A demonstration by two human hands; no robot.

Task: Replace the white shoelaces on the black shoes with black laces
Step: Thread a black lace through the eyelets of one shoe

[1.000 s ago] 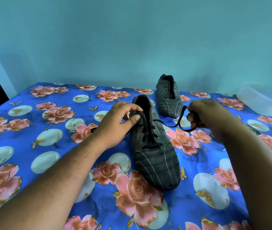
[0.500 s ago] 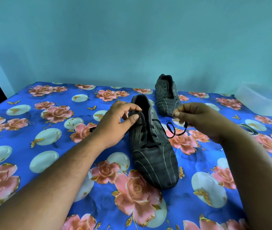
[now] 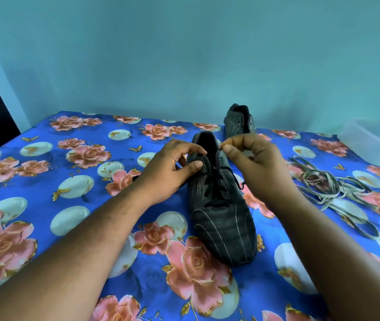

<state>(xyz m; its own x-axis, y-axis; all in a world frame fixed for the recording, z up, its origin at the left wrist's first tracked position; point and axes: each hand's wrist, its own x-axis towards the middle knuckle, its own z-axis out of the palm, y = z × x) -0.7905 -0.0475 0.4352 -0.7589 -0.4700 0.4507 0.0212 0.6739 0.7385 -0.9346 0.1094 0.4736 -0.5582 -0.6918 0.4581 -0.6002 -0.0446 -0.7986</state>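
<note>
Left hand (image 3: 169, 169) grips the near black shoe's (image 3: 221, 218) collar. Right hand (image 3: 252, 163) pinches the black lace (image 3: 216, 188) end, white laces (image 3: 323, 186) lying alongside.

Open floral tablecloth (image 3: 45, 181) lies left of the near shoe (image 3: 221, 218), giving unobstructed approach. Right side is obstructed by a loose heap of white laces (image 3: 323, 184); beyond it stands what appears to be a plastic tub (image 3: 374, 144). The second shoe (image 3: 240, 121) blocks the rear.
</note>
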